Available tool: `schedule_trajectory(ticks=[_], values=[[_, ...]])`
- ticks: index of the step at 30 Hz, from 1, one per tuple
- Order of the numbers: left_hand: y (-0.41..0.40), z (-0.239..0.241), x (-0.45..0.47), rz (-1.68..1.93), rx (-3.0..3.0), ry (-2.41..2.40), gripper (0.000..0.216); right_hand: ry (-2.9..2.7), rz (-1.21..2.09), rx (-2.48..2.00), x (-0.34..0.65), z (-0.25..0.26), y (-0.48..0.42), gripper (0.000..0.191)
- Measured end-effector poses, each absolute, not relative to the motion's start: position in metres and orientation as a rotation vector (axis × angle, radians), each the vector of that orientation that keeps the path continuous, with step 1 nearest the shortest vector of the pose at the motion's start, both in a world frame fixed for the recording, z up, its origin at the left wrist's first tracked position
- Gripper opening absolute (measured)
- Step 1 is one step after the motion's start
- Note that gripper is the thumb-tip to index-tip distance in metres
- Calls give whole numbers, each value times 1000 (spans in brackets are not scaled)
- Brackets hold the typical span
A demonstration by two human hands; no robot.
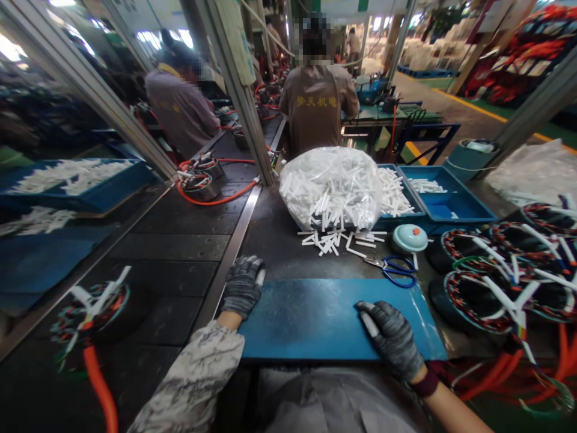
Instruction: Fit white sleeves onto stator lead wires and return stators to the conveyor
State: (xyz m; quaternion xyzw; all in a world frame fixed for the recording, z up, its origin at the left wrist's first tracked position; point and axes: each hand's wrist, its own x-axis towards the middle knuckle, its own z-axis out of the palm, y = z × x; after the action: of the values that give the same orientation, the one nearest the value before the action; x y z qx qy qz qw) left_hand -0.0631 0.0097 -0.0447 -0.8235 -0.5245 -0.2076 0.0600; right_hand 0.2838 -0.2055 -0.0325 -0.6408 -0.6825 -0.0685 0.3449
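Note:
My left hand (242,285), in a grey knit glove, rests curled on the far left corner of a blue mat (324,316) and holds nothing I can see. My right hand (393,337), gloved the same way, lies flat on the mat's right part with fingers stretched out and empty. Beyond the mat lie loose white tubes (340,239) spilled from a clear plastic bag (331,186) full of them. Blue-handled scissors (393,269) lie just past the mat's right corner, near a small pale round lid (409,238).
Wound motor stators (505,282) with white sleeves and orange leads crowd the right. Blue trays (444,201) of white tubes stand behind the bag. Another stator (90,310) lies on the black conveyor at left. Two people work with their backs to me further along the line.

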Motion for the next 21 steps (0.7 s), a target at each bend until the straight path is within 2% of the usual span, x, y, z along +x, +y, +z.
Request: schedule_trajectory(ticks=[21], values=[[7, -37, -62, -635, -2544, -1648, 33, -1768, -159, -1673, 284, -32, -206, 25]])
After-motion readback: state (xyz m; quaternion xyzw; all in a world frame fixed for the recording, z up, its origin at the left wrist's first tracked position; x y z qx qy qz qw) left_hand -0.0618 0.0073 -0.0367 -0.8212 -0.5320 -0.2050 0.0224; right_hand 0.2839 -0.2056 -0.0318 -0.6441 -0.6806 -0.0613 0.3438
